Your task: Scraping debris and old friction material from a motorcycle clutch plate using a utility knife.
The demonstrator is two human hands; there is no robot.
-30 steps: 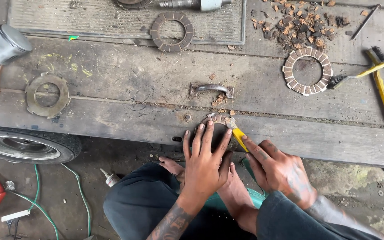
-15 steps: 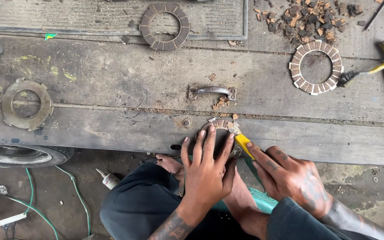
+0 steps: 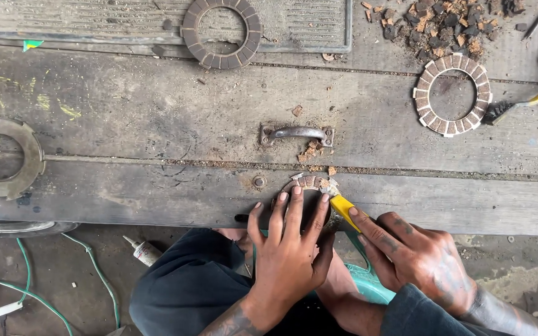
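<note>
My left hand (image 3: 291,249) lies flat with fingers spread on a ring-shaped friction plate (image 3: 309,183) at the near edge of the wooden bench (image 3: 157,124); most of the plate is hidden under the hand. My right hand (image 3: 415,252) grips a yellow-handled tool (image 3: 345,210), its tip against the plate's right side. Small brown friction pads show on the plate's far arc.
A dark friction ring (image 3: 221,32) lies on a ribbed mat (image 3: 94,22). A pale-padded ring (image 3: 453,94) sits at right below a heap of scraped chips (image 3: 449,22). A metal plate (image 3: 1,155) rests at left. Nearby: metal handle (image 3: 297,133), yellow-handled brush (image 3: 524,102), glue tube (image 3: 143,250), green hose (image 3: 94,274).
The view has shifted so the bench objects sit lower and further left in frame. Both hands stay on the plate and tool in the same pose.
</note>
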